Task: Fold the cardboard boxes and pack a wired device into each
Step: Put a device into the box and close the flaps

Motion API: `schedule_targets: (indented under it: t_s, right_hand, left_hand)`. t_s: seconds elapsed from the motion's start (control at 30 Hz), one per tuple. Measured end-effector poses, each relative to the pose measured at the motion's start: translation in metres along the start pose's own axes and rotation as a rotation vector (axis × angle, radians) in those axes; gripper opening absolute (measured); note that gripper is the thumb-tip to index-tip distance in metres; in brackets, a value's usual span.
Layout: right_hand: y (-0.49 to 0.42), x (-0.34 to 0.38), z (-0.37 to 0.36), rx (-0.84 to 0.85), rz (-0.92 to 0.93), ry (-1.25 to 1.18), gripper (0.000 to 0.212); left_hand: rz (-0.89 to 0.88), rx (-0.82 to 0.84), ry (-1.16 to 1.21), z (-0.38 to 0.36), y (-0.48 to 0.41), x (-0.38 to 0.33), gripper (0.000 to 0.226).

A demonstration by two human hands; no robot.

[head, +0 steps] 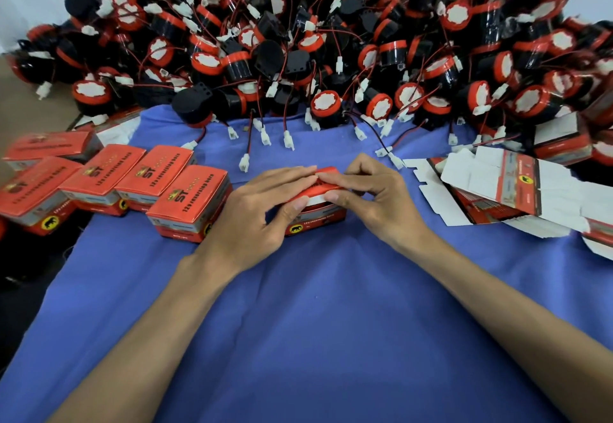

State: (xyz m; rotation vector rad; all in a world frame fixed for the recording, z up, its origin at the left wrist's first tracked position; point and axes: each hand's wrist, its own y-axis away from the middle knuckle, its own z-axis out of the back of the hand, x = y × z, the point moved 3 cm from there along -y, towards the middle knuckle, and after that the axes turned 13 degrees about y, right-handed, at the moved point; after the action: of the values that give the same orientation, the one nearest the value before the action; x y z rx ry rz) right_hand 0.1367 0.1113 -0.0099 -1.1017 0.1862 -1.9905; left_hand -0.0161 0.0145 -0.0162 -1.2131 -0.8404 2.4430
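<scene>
We are closing the small red cardboard box [315,213], left hand [262,210] and right hand [368,197] pinching its lid flap; next, we judge, tuck it in.

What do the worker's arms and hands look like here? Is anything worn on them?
Nothing worn shows. The left hand and right hand are bare, without gloves, rings or a watch. The forearms are bare too, with no sleeve reaching into view. The fingernails look short and unpainted.
</scene>
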Motion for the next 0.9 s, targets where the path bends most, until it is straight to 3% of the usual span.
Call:
schedule_targets:
  t_s: [0.27, 0.5, 0.67, 0.9]
  right_hand:
    - [0.0007, 0.0003, 0.0028, 0.005, 0.079, 0.046, 0.03]
    - [-0.0007, -0.0068, 0.0022, 0.076, -0.063, -0.109, 0.034]
    - [-0.0001, -0.0075, -0.0013, 0.136, -0.048, -0.07, 0.038]
    - [0.0006, -0.0034, 0.0, 0.063, 0.012, 0.004, 0.036]
  left_hand:
    - [-0.086, 0.027, -0.102, 0.0006, -0.0016, -0.0028, 0.036]
    - [-0.067, 0.12, -0.158, -0.0026, 0.0023, -0.0033, 0.043]
    - [-0.092, 0.056, -0.189, -0.0068, 0.003, -0.0055, 0.036]
    - [-0.043, -0.003, -0.088, -0.0057, 0.0006, -0.0058, 0.031]
